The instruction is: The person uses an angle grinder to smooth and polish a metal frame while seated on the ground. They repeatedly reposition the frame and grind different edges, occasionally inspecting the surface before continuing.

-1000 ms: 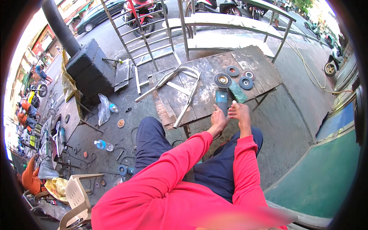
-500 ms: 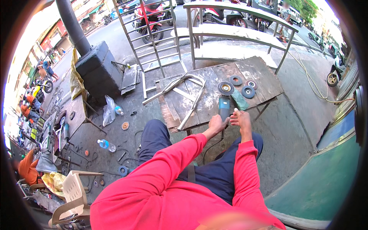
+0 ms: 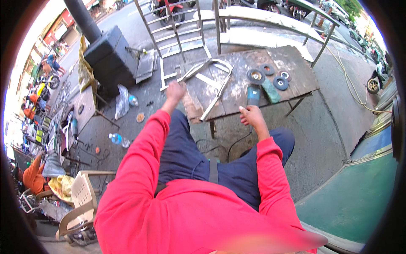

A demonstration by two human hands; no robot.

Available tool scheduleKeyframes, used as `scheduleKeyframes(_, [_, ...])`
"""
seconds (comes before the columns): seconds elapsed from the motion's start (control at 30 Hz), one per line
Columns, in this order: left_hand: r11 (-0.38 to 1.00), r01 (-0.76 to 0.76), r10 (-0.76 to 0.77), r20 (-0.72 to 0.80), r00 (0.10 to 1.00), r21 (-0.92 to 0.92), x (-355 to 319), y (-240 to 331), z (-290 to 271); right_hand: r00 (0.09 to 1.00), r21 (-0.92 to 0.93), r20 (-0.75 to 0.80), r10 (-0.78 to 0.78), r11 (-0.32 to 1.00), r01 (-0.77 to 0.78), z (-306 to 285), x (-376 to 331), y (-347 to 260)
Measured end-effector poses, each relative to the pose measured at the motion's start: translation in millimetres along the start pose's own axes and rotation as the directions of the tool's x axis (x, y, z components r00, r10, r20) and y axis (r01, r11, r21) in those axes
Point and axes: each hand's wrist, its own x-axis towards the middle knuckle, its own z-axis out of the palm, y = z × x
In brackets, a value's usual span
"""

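My left hand (image 3: 175, 91) is closed around the left end of a bent silver metal tube frame (image 3: 220, 86), which lies on the worn wooden table (image 3: 292, 57). My right hand (image 3: 254, 117) is at the table's near edge, just behind the teal angle grinder (image 3: 253, 94). Its fingers are curled, with something pale at the thumb tip; what they hold, if anything, I cannot make out. The grinder rests with its disc (image 3: 256, 76) facing up. Beside it are a green block-like piece (image 3: 271, 92) and several round discs (image 3: 280, 83).
Behind the table stand a metal ladder-like frame (image 3: 179, 41) and a railed bench (image 3: 262, 41). At left are a dark post base (image 3: 111, 59), plastic bag (image 3: 122, 101), water bottle (image 3: 119, 140) and beige chair (image 3: 83, 192). Cords run over the floor. A green panel (image 3: 347, 192) is at right.
My left hand has left the grinder and moved left to the tube frame's end. My right hand has turned and stays by the grinder. The whole view has shifted.
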Motion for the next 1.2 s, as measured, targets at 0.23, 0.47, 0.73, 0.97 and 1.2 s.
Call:
scheduleKeyframes(0.23, [0.975,0.055,-0.148,0.446,0.883,0.213,63,-54,-5,0.958,-0.441,0.287,0.007,0.889,0.126,63,2,-4])
scheduleKeyframes(0.47, [0.973,-0.203,0.082,0.661,0.746,0.108,63,-97,29,0.965,-0.429,0.252,0.074,0.902,0.043,73,23,11])
scheduleKeyframes(0.73, [0.99,-0.08,0.139,0.761,0.634,-0.114,13,-72,-45,0.984,-0.176,0.122,0.13,0.978,-0.108,75,29,16])
scheduleKeyframes(0.97, [0.871,0.431,0.007,0.882,0.471,-0.237,-64,-56,-123,0.96,-0.415,0.164,0.226,0.899,-0.141,44,8,12])
scheduleKeyframes(1.2, [0.582,0.752,0.05,0.937,0.346,-0.309,-117,-56,-161,0.945,-0.287,0.224,0.24,0.942,-0.171,40,-2,27])
